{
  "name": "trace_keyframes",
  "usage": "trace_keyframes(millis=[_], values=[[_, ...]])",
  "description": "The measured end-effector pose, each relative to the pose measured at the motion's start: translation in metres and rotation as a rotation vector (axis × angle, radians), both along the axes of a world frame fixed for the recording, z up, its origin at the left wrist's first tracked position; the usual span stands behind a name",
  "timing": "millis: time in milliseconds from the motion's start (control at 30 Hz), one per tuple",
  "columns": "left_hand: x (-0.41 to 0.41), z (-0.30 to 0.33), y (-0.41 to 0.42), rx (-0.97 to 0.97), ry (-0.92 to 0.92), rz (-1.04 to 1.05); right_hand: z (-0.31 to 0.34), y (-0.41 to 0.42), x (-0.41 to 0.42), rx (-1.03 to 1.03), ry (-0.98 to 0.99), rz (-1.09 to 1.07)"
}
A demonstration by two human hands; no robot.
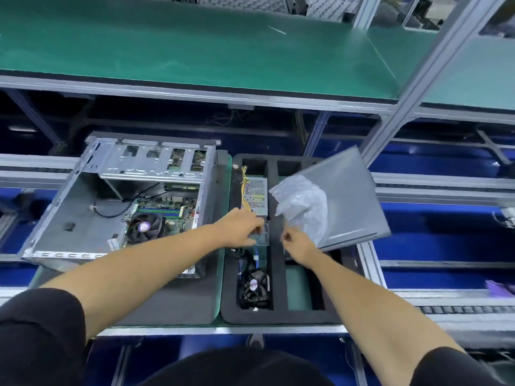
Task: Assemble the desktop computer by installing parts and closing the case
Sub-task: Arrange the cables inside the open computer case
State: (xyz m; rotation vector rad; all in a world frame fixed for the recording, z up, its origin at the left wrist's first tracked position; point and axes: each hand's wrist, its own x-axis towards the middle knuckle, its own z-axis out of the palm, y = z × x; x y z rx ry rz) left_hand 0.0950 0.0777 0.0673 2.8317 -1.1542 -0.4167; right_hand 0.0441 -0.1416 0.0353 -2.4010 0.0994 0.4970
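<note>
The open desktop case (83, 207) lies on its side at the left, its motherboard (164, 210) and CPU fan (143, 227) showing inside. To its right a black foam tray (278, 313) holds a metal power supply (255, 196) with yellow wires, a small clear box (262, 235) and a loose black fan (255, 285). My left hand (241, 228) reaches over the tray and grips the clear box. My right hand (295, 239) is beside it with curled fingers, at the bottom of a bubble-wrap sheet (302, 204); whether it pinches the sheet is unclear. The grey side panel (348, 196) leans over the tray's right part.
The case rests on a grey pad (172, 305) on a green mat. A green shelf (195, 51) runs above at the back, carried by aluminium posts (423, 79). Blue bins (434, 240) and conveyor rails (459, 307) lie to the right and below.
</note>
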Motion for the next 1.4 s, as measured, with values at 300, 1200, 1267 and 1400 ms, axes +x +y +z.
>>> trace_keyframes(millis=[300,1200,1267,1400], values=[[-0.036,-0.04,-0.023,0.274,0.074,-0.165,-0.006,-0.008,0.008,0.031,-0.008,0.195],[-0.045,-0.025,-0.025,0.051,0.38,0.125,0.003,0.015,0.025,0.142,0.109,0.27],[-0.035,0.0,-0.011,-0.079,0.434,0.186,0.015,0.024,0.027,0.186,0.12,0.217],[-0.013,0.049,0.024,-0.302,0.43,0.241,0.044,0.05,0.032,0.435,0.258,0.028]])
